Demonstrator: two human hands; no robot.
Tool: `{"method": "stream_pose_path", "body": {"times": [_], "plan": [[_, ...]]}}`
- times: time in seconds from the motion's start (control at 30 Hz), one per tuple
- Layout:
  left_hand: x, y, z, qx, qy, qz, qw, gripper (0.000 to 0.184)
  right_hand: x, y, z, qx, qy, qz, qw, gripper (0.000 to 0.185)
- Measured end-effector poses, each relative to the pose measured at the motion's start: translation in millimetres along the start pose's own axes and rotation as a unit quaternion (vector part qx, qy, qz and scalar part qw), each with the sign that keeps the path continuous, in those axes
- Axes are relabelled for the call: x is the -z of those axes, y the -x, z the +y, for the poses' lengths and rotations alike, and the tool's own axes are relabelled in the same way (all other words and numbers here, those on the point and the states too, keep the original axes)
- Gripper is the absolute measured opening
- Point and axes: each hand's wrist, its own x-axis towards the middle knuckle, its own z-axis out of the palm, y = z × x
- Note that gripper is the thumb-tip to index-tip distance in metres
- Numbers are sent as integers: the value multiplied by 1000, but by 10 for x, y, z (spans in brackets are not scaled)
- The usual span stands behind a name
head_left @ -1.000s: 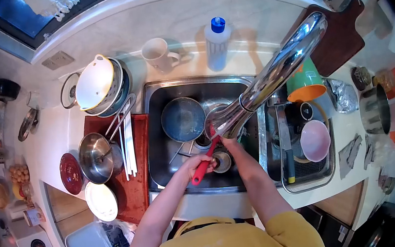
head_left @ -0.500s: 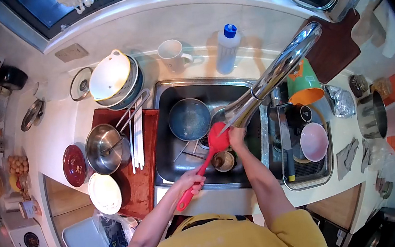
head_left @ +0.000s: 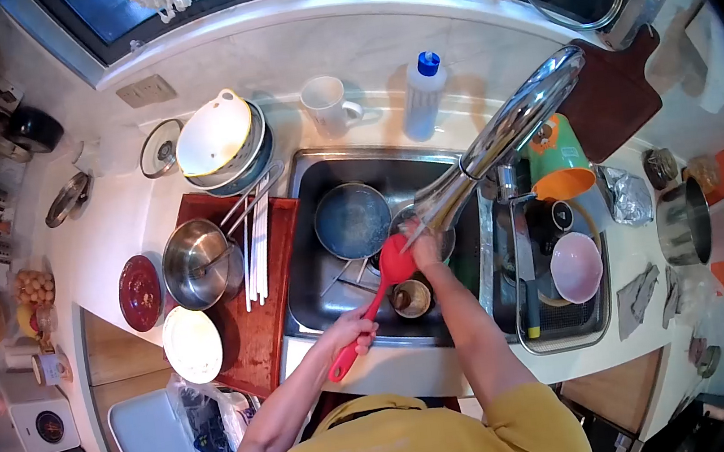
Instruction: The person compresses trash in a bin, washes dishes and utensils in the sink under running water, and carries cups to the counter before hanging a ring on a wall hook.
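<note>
Over sink (head_left: 389, 152), my left fingers (head_left: 365, 343) clench handle of red ladle (head_left: 396, 260); its head has slid out from behind faucet (head_left: 510, 140), now within easy reach of right fingers (head_left: 417, 235), beside it, their grip too blurred to tell.

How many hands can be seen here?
2. The left hand grips the red ladle by its handle near the sink's near edge; the right hand is beside the ladle's head, below the faucet.

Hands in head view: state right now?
Left hand: closed on red utensil.
Right hand: at the utensil's head, by the faucet; open or closed can't be told.
</note>
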Motion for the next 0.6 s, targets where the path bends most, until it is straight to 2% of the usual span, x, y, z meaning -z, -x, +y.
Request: {"method": "stream_pose_path", "body": {"times": [0.03,0.07,0.1,0.13,0.17,0.2,0.23,0.27,0.3,0.33,0.37,0.43,0.47,0.5,0.53,0.6], "plan": [[-1,33,19,-4,0,2,1000,59,-14,-10,124,-49,33,-18,998,29],[-29,94,34,-6,6,30,1000,57,127,125,145,-10,36,65,997,30],[-61,148,31,-6,13,57,998,56,61,158,204,-7,36,63,997,30],[-109,151,45,-34,-12,67,997,39,0,175,255,52,78,24,995,29],[-105,101,27,-36,-8,65,997,39,21,190,277,110,122,-15,986,29],[-72,19,0,-36,3,64,997,29,80,127,308,133,146,-67,978,25],[-49,-36,0,-38,12,63,997,20,118,115,304,136,150,-63,977,25],[-50,-56,6,-45,12,60,997,20,136,99,291,-44,-65,1,997,25],[-66,-68,2,-50,19,60,997,14,81,69,341,-217,-276,64,934,26],[-88,-88,-21,-54,28,60,996,9,28,45,413,-212,-500,103,833,33],[-107,-111,-44,-56,29,54,997,9,238,133,306,-209,-495,106,836,33],[-163,-153,-84,-83,-21,54,995,16,942,449,-337,-178,-500,44,846,39],[-248,-144,-136,-86,-21,47,995,16,770,403,-368,-110,-347,112,925,42],[-361,-116,-192,-109,-49,22,993,21,621,352,-417,-39,-180,178,967,45],[-451,-93,-199,-135,-78,-3,988,26,749,360,-621,-76,-192,173,963,62],[-552,-19,-203,-168,-93,6,981,30,703,374,-771,-45,-224,240,944,61]]}}
